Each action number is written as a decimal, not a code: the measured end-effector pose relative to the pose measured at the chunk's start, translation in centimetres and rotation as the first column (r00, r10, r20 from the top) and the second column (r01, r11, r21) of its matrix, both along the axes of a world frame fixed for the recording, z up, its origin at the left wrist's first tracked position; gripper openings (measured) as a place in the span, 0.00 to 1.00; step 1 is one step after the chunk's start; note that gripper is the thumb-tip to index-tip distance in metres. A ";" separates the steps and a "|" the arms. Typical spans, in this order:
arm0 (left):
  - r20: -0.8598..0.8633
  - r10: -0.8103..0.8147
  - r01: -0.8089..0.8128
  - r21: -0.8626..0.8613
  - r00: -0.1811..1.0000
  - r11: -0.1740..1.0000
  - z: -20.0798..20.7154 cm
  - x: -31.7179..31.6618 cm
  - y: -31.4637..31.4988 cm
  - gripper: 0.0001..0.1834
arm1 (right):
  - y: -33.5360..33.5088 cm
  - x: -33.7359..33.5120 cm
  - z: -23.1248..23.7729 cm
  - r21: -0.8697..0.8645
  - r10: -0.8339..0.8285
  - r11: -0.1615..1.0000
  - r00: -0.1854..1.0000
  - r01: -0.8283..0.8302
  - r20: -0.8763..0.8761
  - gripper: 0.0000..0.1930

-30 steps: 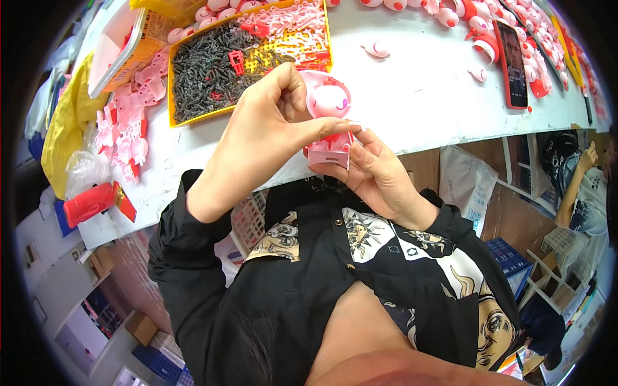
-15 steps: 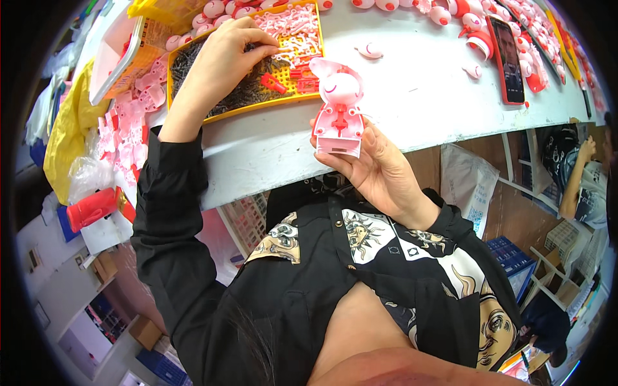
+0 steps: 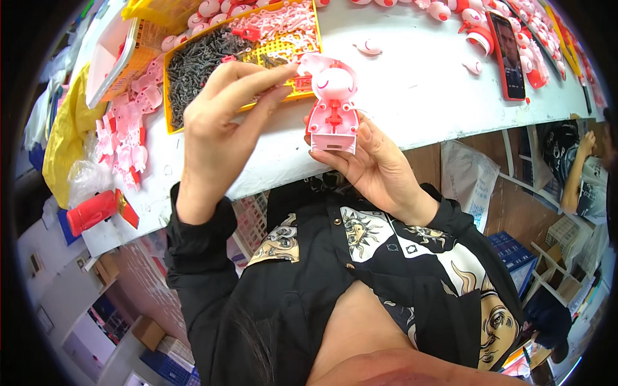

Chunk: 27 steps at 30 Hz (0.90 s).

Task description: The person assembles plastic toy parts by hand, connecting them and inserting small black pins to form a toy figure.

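Observation:
My right hand (image 3: 386,170) grips a pink toy figure (image 3: 333,116) upright above the near edge of the table. The figure is an open shell with a round white head piece and a red part in its body. To its left, my left hand (image 3: 228,122) has thumb and forefinger brought together beside the figure's ear; what sits between the fingertips is too small to make out. Behind the left hand lies a yellow tray (image 3: 281,47) holding dark screws (image 3: 207,61), small pale pink parts (image 3: 293,22) and several red pieces.
Pink shell pieces (image 3: 125,138) lie heaped on the table's left, beside a white bin (image 3: 106,61). A phone (image 3: 507,58) rests at the right near piled white-and-red parts. A loose white piece (image 3: 368,47) lies on the white table (image 3: 412,83). Another person's arm (image 3: 575,170) shows far right.
My left hand has come out of the tray, toward me and nearer the figure, uncovering the screws. The figure in my right hand has shifted slightly left.

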<state>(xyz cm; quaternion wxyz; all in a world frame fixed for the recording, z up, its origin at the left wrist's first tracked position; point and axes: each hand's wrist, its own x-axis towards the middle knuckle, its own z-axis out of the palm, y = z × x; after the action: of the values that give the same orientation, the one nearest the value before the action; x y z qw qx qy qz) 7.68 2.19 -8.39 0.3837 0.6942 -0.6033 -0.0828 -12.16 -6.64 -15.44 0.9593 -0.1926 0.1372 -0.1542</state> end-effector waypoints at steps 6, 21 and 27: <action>0.013 0.034 -0.034 -0.035 0.999 0.999 0.0 -0.2 1.3 0.20 | 0.5 -0.1 0.1 0.001 0.017 1.000 1.000 -0.017 -0.016 0.30; -0.296 0.229 -0.272 -0.115 0.927 0.955 -2.4 1.0 1.4 0.09 | -0.8 -0.5 -0.9 0.061 -0.166 0.985 0.984 0.162 0.063 0.27; 0.120 0.083 -0.078 -0.046 0.989 0.996 -2.9 1.4 0.8 0.08 | -1.0 -0.3 -1.0 0.072 -0.165 0.984 0.986 0.164 0.001 0.27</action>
<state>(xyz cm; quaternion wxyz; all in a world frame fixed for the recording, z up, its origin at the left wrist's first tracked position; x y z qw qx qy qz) 9.11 2.99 -11.34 0.3632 0.7138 -0.5986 -0.0124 -12.42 -7.66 -16.44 0.9501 -0.1457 0.1547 -0.2285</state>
